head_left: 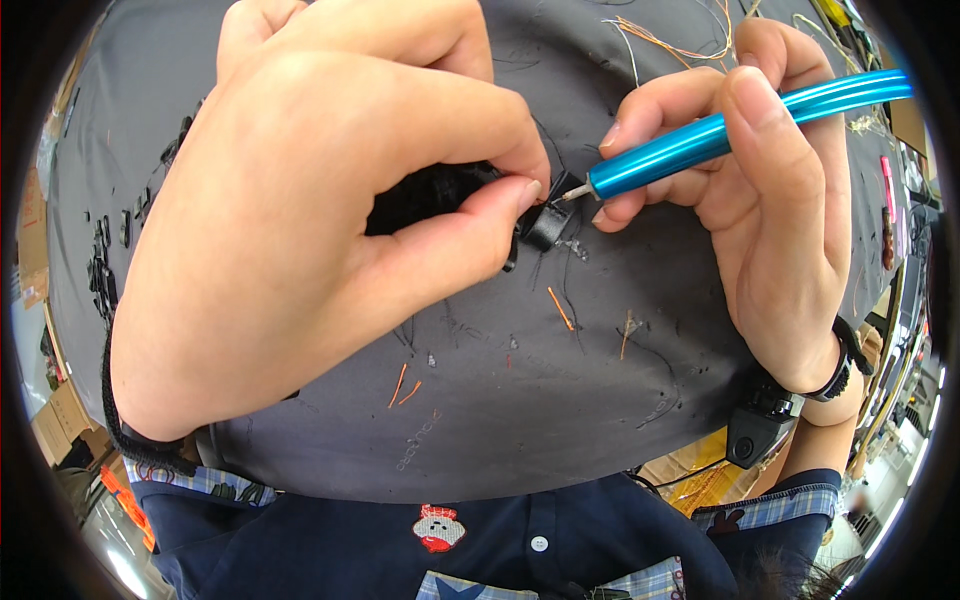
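My left hand [300, 210] is closed, thumb and forefinger pinched at the edge of a small black part [546, 228]. Much of that part is hidden behind the fingers, and whether a fine wire is in the pinch too is too small to tell. In my right hand [775, 190] sits a slim, shiny blue pen-shaped tool [665, 155], held between thumb and fingers. Its narrow metal tip [576, 193] points left and reaches the black part's upper edge, close to my left fingertips.
A dark grey cloth covers the work surface [500, 420]. Short orange wire clippings [560, 308] and dark threads lie on it. Small black pieces [103, 270] are strewn at the left. Thin loose wires [690, 52] curl at the far right, and a pink pen [885, 180] lies at the right edge.
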The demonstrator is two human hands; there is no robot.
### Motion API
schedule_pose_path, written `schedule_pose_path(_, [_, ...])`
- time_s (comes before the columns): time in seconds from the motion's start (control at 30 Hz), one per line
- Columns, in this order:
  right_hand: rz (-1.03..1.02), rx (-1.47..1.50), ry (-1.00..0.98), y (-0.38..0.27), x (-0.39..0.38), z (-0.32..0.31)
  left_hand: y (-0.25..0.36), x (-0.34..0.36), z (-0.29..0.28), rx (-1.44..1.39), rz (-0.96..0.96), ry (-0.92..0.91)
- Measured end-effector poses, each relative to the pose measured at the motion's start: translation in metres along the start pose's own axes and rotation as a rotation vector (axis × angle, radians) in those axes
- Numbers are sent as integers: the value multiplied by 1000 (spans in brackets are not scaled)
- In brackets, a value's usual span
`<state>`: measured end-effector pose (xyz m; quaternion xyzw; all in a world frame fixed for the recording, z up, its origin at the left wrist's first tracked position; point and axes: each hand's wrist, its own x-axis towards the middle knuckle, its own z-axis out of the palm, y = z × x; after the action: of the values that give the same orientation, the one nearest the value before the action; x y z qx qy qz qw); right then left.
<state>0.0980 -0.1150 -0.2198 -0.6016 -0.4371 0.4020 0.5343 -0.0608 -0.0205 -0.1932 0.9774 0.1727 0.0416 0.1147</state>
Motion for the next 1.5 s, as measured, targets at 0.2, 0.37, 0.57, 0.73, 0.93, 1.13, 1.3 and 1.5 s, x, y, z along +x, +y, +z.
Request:
schedule_pose_path(0.2, [125, 134, -50, 6, -3, -11, 2, 1, -4, -154, -49, 28])
schedule_pose_path(0.37, [274, 198, -324, -7, -5, -13, -6, -5, 0, -416, -54, 113])
schedule_pose_path(0.57, [351, 254, -429, -15, -7, -16, -4, -3, -3, -676, -74, 224])
schedule_pose_path(0.73, [362, 173, -400, -18, -2, -16, -5, 1, -1, -684, -92, 247])
schedule_pose_path(0.93, [376, 232, -336, -12, -3, -15, -4, 0, -4, -638, -51, 211])
schedule_pose_path(1.13, [336, 278, -347, -12, -4, -18, -11, -3, -7, -803, -108, 133])
schedule_pose_path(1.3, [350, 277, -357, -15, -4, -19, -8, 0, -5, -665, -20, 197])
schedule_pose_path(1.5, [345, 244, -384, -16, -4, -19, -7, -1, -3, -601, -26, 232])
